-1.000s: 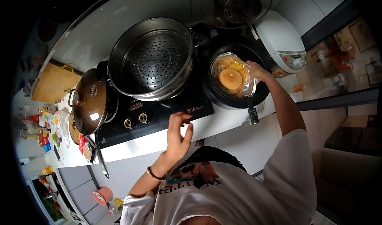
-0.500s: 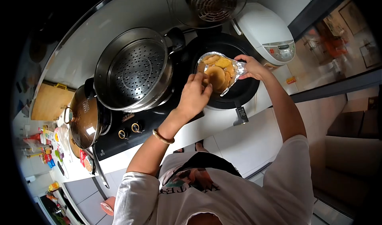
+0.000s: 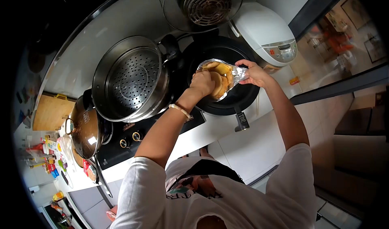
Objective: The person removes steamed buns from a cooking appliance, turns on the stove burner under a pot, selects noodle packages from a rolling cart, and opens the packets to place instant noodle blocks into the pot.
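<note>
A foil-lined dish (image 3: pixel 238 75) with golden-brown round pieces of food (image 3: pixel 222 83) is over the black frying pan (image 3: pixel 247 95). My right hand (image 3: pixel 254 73) pinches the foil at the dish's right edge. On the left side of the dish, my left hand (image 3: pixel 202 83) has its fingers curled over the rim, closed against the dish or the food; its fingertips are hidden. A bracelet (image 3: pixel 179 110) circles my left wrist.
Left of the pan stands a steel steamer (image 3: pixel 131 79) on a black cooktop (image 3: pixel 117 146). A lidded pan (image 3: pixel 85 127) is further left, a white rice cooker (image 3: pixel 265 32) at the back right, a round rack (image 3: pixel 207 6) behind. Packages (image 3: pixel 50 148) lie far left.
My left hand has moved from in front of the cooktop up and right to the dish and closed there. My right hand still holds the foil edge. The camera view has shifted.
</note>
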Available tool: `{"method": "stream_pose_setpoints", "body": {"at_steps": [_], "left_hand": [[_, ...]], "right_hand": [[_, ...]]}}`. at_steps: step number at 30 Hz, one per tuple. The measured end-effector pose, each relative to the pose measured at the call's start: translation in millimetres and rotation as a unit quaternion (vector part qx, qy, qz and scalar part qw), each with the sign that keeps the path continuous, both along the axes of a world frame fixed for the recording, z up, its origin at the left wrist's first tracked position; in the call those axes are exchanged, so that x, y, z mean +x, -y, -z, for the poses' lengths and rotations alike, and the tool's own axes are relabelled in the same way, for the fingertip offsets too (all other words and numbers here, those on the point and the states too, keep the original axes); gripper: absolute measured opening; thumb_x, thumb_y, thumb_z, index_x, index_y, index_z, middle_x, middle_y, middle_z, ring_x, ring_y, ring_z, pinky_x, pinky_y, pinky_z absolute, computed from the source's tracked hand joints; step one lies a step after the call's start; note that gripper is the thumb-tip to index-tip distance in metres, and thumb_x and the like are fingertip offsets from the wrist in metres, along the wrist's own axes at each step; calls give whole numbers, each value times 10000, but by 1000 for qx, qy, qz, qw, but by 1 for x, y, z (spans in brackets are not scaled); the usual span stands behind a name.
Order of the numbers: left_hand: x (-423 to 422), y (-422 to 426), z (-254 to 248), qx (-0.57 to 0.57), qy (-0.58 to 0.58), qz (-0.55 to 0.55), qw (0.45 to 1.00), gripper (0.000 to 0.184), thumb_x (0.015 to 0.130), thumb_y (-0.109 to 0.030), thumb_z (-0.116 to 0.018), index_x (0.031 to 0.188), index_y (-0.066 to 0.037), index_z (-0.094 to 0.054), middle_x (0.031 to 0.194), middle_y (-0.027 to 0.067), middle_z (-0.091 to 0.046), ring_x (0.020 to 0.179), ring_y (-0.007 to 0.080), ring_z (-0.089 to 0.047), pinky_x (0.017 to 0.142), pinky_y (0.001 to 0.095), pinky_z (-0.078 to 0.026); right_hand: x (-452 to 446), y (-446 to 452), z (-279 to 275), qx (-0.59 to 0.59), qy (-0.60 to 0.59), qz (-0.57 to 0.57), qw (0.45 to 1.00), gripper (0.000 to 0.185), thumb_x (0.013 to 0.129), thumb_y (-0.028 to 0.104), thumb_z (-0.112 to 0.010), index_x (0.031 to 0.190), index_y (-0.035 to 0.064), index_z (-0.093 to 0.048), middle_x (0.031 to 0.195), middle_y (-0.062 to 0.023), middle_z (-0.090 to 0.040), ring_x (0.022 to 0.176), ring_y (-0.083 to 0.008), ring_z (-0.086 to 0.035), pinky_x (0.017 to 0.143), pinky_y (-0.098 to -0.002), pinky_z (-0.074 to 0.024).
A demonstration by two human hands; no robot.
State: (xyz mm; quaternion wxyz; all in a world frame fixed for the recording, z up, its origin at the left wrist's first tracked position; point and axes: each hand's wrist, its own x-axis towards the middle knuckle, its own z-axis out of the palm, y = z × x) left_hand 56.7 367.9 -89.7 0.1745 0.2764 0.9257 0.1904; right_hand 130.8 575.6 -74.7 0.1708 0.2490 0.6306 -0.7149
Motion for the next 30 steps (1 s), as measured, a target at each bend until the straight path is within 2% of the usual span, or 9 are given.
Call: {"method": "stream_pose_setpoints", "body": {"at_steps": [1, 10, 14, 15, 16, 20, 23, 24, 30], "left_hand": [[4, -2, -8, -47, 72, -3, 996, 613, 719, -318, -658, 1139, 80, -456, 1041, 232, -582, 999, 331, -563, 880, 359, -454], [20, -14, -8, -13, 90, -44, 995, 615, 626, -435, -733, 1009, 26, -597, 1003, 197, -618, 1017, 302, -567, 877, 349, -435], [21, -14, -7, -4, 65, -48, 997, 640, 601, -421, -753, 1022, 33, -587, 1017, 193, -612, 1016, 298, -562, 887, 356, -422], [19, -13, -8, -16, 84, -39, 996, 763, 596, -430, -756, 1126, 42, -477, 1072, 216, -572, 1043, 306, -544, 903, 346, -422], [17, -14, -7, -27, 102, -30, 994, 896, 592, -438, -760, 1231, 51, -366, 1126, 239, -531, 1070, 313, -526, 920, 336, -422], [18, -13, 6, -6, 81, -47, 996, 882, 595, -423, -756, 1230, 52, -370, 1134, 243, -524, 1060, 316, -531, 920, 337, -422], [21, -10, 11, 8, 60, -81, 995, 865, 599, -409, -754, 1225, 54, -377, 1121, 247, -531, 1054, 318, -532, 924, 335, -420], [21, -10, 12, 16, 59, -81, 995, 858, 598, -404, -753, 1222, 54, -382, 1113, 245, -537, 1053, 321, -531, 926, 334, -419], [19, -8, 19, 48, 45, -81, 995, 813, 608, -367, -745, 1213, 49, -398, 1085, 239, -557, 1061, 328, -523, 928, 338, -415]], "right_hand": [[1, 0, -1, -1, 1, 3, 1000, 470, 735, -126, -387, 1153, 78, -459, 994, -101, -566, 811, -182, -610, 643, -317, -559], [8, 6, 4, -34, 2, 54, 998, 351, 750, -20, -472, 1092, 55, -494, 896, -86, -576, 685, -161, -583, 563, -297, -520], [6, 8, 20, -100, -1, 47, 994, 233, 753, 157, -547, 966, 63, -530, 892, -72, -574, 692, -150, -540, 570, -295, -447], [5, 9, 23, -102, -6, 58, 993, 239, 749, 217, -553, 943, 79, -538, 901, -62, -575, 723, -145, -531, 617, -305, -432], [7, 17, 13, -73, 16, 77, 994, 302, 746, 323, -544, 953, 104, -555, 907, -41, -572, 784, -148, -519, 726, -323, -406], [6, 38, 7, -52, 34, 95, 994, 497, 753, 461, -517, 1093, 101, -567, 1069, -70, -581, 967, -209, -538, 885, -363, -393], [0, 44, 13, -213, 6, 74, 974, 611, 776, 543, -479, 1181, 87, -514, 1196, -100, -534, 1083, -239, -510, 920, -468, -383], [-2, 47, 8, -211, -4, 68, 975, 726, 788, 659, -394, 1218, 80, -474, 1244, -112, -500, 1129, -267, -488, 914, -534, -375], [-4, 49, 10, -270, 35, 129, 954, 848, 783, 750, -215, 1292, 103, -419, 1320, -122, -427, 1195, -292, -426, 961, -509, -342]]}}
